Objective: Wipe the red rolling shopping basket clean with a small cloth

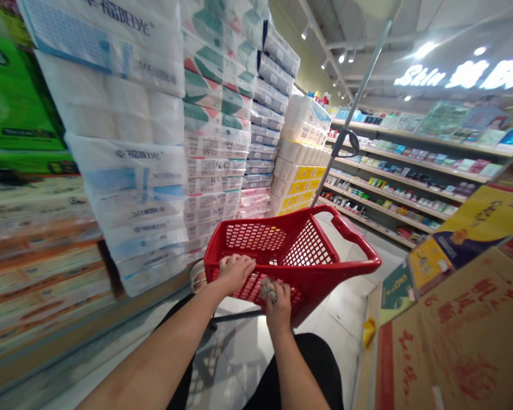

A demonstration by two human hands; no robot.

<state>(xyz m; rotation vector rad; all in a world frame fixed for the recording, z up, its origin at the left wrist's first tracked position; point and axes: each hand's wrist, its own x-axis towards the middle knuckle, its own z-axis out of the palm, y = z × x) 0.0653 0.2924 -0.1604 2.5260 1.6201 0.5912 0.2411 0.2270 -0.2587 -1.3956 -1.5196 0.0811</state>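
Note:
A red plastic shopping cart (325, 279) stands right before me, with its handle toward the right. My left hand (236, 273) is closed over the near rim of its basket. Lower down, against the outside of the latticed side wall, my right hand (279, 304) grips a crumpled greyish cloth (268, 289). The cloth is at the cart's side, partly covered by my fingers. Through the lattice and over the rim, no goods show inside the basket.
Tall stacks of wrapped tissue packs (145, 171) line the left side. Cardboard boxes (461, 336) stand close on the right. A metal pole (359, 97) rises behind the cart. Shelves of small packages (402, 165) fill the back right. A yellow object (369, 331) lies by the boxes.

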